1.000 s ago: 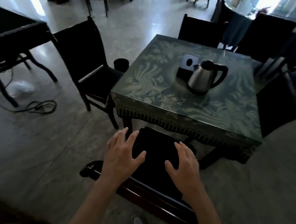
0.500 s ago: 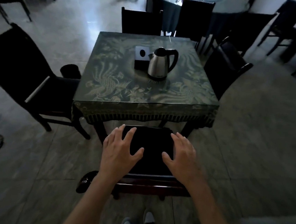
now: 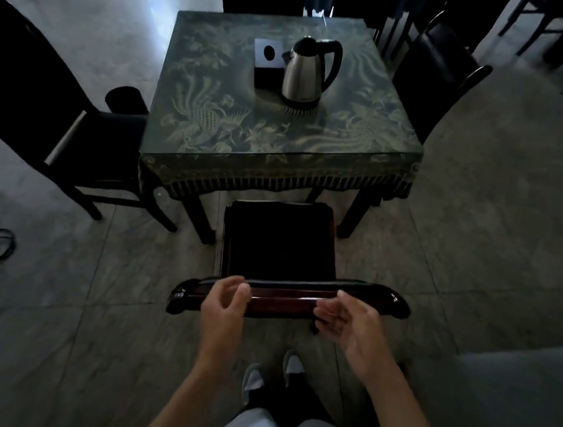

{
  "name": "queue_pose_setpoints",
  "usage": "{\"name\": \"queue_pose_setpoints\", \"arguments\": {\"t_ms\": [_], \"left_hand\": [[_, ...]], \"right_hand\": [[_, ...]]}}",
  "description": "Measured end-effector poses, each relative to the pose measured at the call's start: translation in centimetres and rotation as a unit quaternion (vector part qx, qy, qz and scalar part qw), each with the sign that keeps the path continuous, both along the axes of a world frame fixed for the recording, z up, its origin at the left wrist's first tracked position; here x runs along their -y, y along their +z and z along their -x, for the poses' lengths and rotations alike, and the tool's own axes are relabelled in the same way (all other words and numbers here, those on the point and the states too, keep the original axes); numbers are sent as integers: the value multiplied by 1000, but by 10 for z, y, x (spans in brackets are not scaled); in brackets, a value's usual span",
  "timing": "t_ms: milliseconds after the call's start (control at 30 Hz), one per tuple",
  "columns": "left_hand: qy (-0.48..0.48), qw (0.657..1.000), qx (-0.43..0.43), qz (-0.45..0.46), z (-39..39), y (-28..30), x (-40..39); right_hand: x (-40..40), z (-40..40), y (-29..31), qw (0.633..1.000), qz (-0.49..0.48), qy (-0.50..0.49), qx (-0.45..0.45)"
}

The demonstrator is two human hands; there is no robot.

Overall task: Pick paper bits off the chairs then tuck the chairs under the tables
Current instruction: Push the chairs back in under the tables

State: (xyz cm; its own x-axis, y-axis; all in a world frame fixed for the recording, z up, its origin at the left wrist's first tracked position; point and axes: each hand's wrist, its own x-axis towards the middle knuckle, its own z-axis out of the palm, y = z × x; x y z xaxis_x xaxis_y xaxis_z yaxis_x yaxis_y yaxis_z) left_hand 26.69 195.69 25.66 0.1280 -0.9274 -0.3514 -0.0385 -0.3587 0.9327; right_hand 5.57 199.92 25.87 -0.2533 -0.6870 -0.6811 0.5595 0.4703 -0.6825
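From my head view, my hands have come back off the seat to the chair (image 3: 280, 247) top rail: left hand (image 3: 225, 299) and right hand (image 3: 349, 318) hover half-curled, holding nothing. The seat looks free of paper, fronting the desk (image 3: 280, 137), ready to push under.

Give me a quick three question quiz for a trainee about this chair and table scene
1. True or false: the near chair is fully tucked under the table.
2. What stands beside the kettle? A) black box B) plate
3. Fill in: the left hand and right hand are at the chair's top ____.

Key: 1 false, most of its seat shows in front of the table; 2 A; 3 rail.
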Motion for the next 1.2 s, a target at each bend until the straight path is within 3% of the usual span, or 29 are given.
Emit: {"name": "queue_pose_setpoints", "arguments": {"t_ms": [100,167,400,500,933,1200], "left_hand": [[132,958,-183,-174,2,-14,-13],[166,923,-255,-237,4,-20,-15],[221,842,-436,-230,11,-35,6],[225,834,-438,-251,14,-43,19],[204,880,-358,-235,16,-74,29],[207,890,-342,-218,23,-74,49]], "right_hand": [[-16,-5,-17,997,-67,-16,47],[-16,-10,-25,993,-90,-46,68],[15,-14,-32,961,-15,-169,220],[23,-16,-38,957,-3,-187,223],[36,-15,-60,959,-19,-230,163],[54,-5,-70,962,-2,-234,143]]}}
